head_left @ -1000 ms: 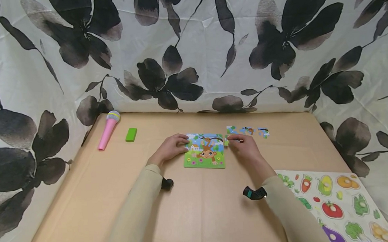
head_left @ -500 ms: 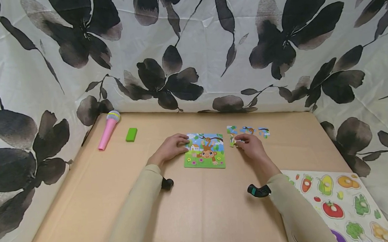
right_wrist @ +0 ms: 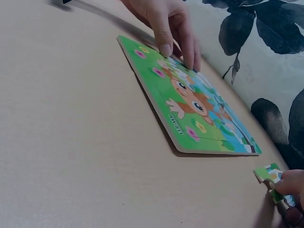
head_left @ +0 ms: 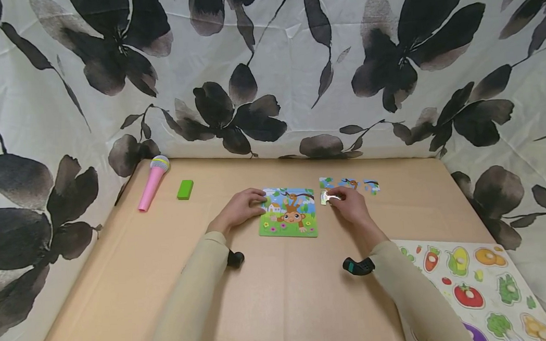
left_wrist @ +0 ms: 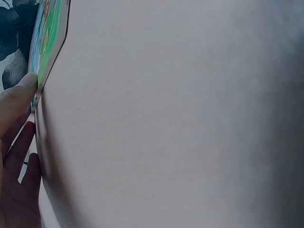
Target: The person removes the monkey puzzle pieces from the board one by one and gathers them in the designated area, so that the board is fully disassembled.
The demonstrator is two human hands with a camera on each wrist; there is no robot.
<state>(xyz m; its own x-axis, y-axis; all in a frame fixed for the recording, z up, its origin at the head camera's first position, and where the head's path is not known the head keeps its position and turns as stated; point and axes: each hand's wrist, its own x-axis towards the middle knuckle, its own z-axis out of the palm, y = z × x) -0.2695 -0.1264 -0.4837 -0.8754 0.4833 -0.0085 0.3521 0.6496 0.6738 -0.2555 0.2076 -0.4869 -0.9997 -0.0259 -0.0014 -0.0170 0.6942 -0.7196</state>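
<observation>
In the head view, a square puzzle board point(head_left: 288, 224) with a monkey picture lies in the middle of the table. My left hand point(head_left: 239, 210) grips its left edge, the thumb point(left_wrist: 29, 80) on the printed face. To the right of the board, my right hand point(head_left: 354, 207) pinches a small puzzle piece point(head_left: 324, 198) that catches a bright glare. The right wrist view shows this piece point(right_wrist: 262, 174) partly covered by the thumb. Just behind the hand lie loose pieces: one at the left point(head_left: 325, 182), a middle piece point(head_left: 349, 183), and one at the right point(head_left: 371, 186).
A pink toy microphone point(head_left: 150, 188) and a green block point(head_left: 185, 190) lie at the back left of the table point(head_left: 280, 295). A board with vegetable pictures point(head_left: 486, 277) lies at the front right, under the right sleeve. Flower-printed cloth point(head_left: 294, 59) hangs behind.
My right hand has moved a little to the right, away from the monkey board, with the piece. The piece has tilted and now shines. The left hand and the board stay in place.
</observation>
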